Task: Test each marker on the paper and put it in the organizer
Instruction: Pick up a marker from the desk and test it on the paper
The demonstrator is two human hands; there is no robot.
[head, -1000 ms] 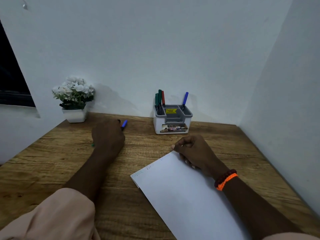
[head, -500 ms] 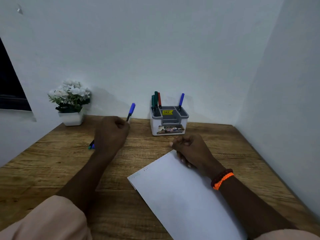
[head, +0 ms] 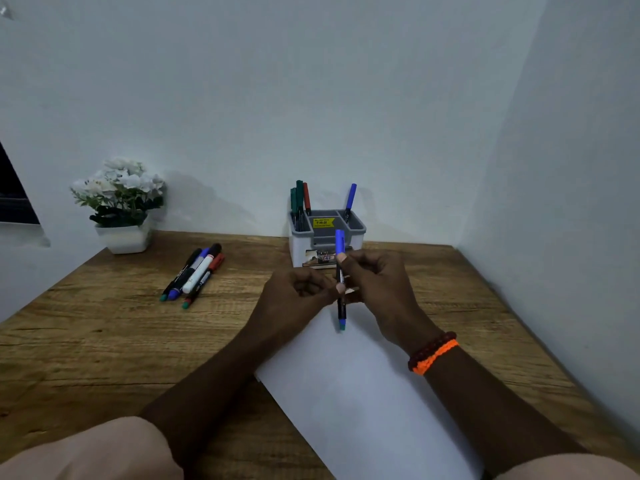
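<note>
A blue marker [head: 340, 308] stands nearly upright above the far end of the white paper [head: 356, 393], its blue cap on top. My left hand [head: 294, 296] pinches its barrel from the left, and my right hand [head: 377, 285] grips it from the right just below the cap. Behind the hands stands the grey and white organizer [head: 356, 233] against the wall, with green and red markers [head: 300, 202] in its left slot and a blue marker [head: 350, 199] in its right one. Several loose markers [head: 195, 271] lie in a bunch on the desk to the left.
A white pot of white flowers [head: 121, 209] sits at the back left of the wooden desk [head: 86, 341]. White walls close the desk at the back and on the right. A dark window edge [head: 14, 202] shows at far left.
My left hand lifted the blue marker from the bunch and carried it right, over the paper. My right hand left the paper's corner and took hold of the marker too.
</note>
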